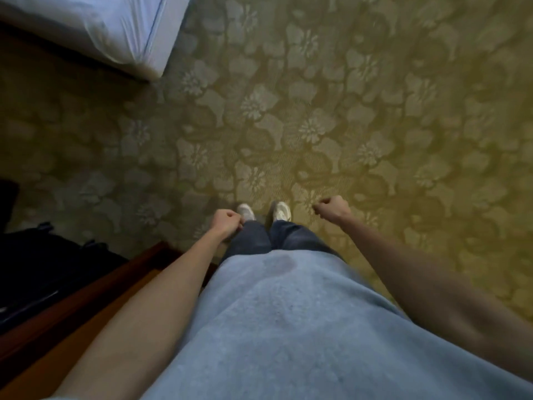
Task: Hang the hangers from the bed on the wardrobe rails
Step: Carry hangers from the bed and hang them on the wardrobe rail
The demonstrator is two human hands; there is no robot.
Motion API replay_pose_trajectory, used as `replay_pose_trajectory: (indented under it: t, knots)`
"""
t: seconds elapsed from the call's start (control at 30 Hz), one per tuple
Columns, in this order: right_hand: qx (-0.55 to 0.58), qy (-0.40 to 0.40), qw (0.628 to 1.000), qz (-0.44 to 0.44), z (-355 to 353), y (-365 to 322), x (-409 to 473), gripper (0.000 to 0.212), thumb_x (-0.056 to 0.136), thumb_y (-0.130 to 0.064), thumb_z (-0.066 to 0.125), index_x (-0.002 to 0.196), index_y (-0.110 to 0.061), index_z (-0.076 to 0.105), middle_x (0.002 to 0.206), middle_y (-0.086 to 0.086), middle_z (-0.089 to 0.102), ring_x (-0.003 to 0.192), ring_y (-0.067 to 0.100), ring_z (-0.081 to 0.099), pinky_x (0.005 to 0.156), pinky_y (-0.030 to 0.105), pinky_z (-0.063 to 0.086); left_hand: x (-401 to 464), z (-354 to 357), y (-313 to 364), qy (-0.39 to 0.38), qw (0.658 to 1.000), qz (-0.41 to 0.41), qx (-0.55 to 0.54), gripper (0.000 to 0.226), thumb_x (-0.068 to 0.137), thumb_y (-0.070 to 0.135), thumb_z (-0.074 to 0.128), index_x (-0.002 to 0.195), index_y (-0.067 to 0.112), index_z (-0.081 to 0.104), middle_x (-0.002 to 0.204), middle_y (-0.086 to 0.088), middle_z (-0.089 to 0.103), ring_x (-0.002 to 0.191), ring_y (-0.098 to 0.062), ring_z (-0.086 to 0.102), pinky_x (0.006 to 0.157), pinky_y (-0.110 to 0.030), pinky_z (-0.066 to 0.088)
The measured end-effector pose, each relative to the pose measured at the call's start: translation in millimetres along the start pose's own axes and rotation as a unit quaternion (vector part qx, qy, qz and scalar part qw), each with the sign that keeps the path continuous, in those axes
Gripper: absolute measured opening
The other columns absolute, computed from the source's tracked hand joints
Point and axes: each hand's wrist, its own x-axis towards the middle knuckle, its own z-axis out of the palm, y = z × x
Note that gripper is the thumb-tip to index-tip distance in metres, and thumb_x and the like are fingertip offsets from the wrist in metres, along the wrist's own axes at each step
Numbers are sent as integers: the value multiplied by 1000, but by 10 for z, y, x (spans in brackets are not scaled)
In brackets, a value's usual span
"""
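Here your left hand [227, 222] and right hand [331, 209] hang loosely curled, fingers grasping nothing, no hangers in view, so from the white-sheeted bed's corner [144, 62] you risk reaching blind or tripping on the dark bag [43, 264].

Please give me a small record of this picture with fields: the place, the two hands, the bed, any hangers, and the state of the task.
place: person standing on floral carpet
left hand: loosely curled, holds nothing, beside the leg
right hand: loosely curled, holds nothing
bed: white corner at upper left, apart from the person
hangers: none in view
wardrobe rails: not in view
other: dark wooden furniture at lower left
task state: no hanger in hand
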Motion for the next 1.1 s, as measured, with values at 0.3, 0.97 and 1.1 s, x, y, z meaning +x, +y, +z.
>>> replay_pose_trajectory:
  t: [0.3,0.97,1.1]
  knots:
    - [2,13,991,-135,-1083,-1961,925,23,89,-26,62,91,-9,77,91,6,76,84,19,70,81,39,59,534,-481,531,42,996,-74,16,19,97,12,60,88,5,75,70,-4,68,50,-15,48,42,-21,35]
    - [-22,40,996,71,-4272,-3332,2696,27,89,-23,63,73,-5,74,79,14,74,67,23,63,71,39,57,2193,-1301,6887,-59,990,128,-21,18,99,16,58,88,11,71,70,0,69,50,-11,53,42,-21,41]
    - [4,40,994,99,-4992,-3827,3227,27,91,-21,64,71,-4,71,67,9,66,64,23,59,62,34,51,2642,-1515,8052,-66,989,135,6,19,98,16,58,89,11,73,73,-2,71,52,-13,56,47,-24,43]
